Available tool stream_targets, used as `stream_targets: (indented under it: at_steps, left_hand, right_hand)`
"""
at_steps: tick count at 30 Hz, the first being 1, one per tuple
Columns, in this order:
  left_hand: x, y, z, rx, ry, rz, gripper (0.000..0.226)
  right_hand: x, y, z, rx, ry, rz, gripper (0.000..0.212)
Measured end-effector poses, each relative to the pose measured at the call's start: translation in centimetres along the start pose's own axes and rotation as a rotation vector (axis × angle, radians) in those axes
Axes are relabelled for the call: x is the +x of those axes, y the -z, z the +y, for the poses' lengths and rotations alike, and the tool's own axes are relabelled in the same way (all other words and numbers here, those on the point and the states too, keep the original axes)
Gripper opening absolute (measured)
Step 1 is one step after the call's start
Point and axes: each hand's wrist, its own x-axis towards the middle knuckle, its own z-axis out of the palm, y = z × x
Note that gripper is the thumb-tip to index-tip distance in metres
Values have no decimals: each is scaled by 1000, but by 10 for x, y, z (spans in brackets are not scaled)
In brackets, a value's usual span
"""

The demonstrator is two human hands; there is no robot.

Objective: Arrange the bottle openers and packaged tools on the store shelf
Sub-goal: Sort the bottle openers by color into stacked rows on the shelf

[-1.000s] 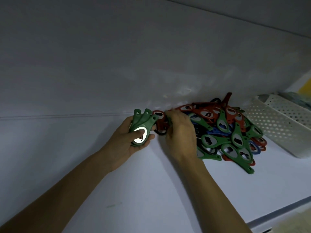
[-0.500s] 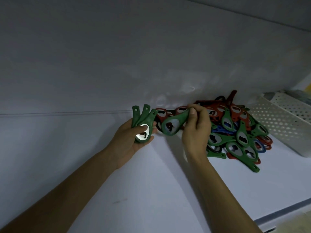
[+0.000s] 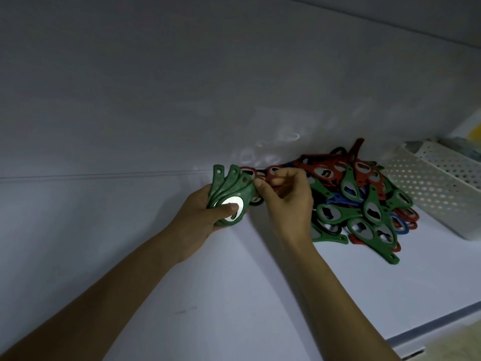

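My left hand (image 3: 196,220) grips a fanned stack of green bottle openers (image 3: 227,187) above the white shelf (image 3: 234,295), its thumb pressed on the top opener's metal ring. My right hand (image 3: 289,201) is right beside it, fingers curled, and pinches the handle tip of the topmost green opener in that stack. Just right of my right hand, a loose pile of green, red and blue bottle openers (image 3: 369,204) lies on the shelf against the back wall. My right hand hides the pile's left part.
A white perforated plastic basket (image 3: 437,188) stands on the shelf right of the pile, with unclear items behind it. The shelf's front edge (image 3: 429,316) runs across the lower right. The grey back wall (image 3: 234,87) rises behind everything.
My right hand picked a green opener out of the pile, carried it left and laid it on the stack in my left hand. The left hand stayed in place.
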Motion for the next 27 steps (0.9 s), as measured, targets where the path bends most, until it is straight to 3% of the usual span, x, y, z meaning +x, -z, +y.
stream_targets:
  at_steps: [3, 5, 7, 9, 11, 14, 16, 18, 21, 23, 27]
  left_hand:
    - [-1, -2, 1, -6, 2, -14, 40]
    - [-1, -2, 1, -30, 10, -9, 39]
    - [-1, -1, 2, -48, 16, -3, 37]
    - [-1, 0, 1, -45, 19, 7, 33]
    - [-1, -1, 1, -47, 27, 25, 32]
    - [2, 0, 0, -86, 35, 62, 30]
    - [3, 1, 0, -127, 45, 78, 26]
    - [4, 2, 0, -173, 72, 91, 23]
    - [8, 5, -1, -246, 102, 84, 32]
    - [8, 4, -1, -163, 88, -2, 47]
    - [5, 1, -4, 124, 25, 24, 51]
  right_hand:
    - [18, 19, 11, -601, 188, 147, 14]
    - [27, 34, 20, -983, 109, 78, 31]
    - [31, 43, 25, -1149, -24, -34, 42]
    - [32, 45, 28, -1183, -27, -66, 43]
    - [33, 45, 30, -1078, 70, -28, 38]
    - [29, 39, 26, -553, 154, 146, 26]
    - [25, 34, 14, -61, 4, 150, 19]
    - [22, 31, 2, 324, -207, 10, 18]
    - [13, 22, -11, 389, -292, -306, 19]
    - [6, 13, -13, 379, -302, -391, 21]
    - [1, 5, -2, -8, -85, -241, 41]
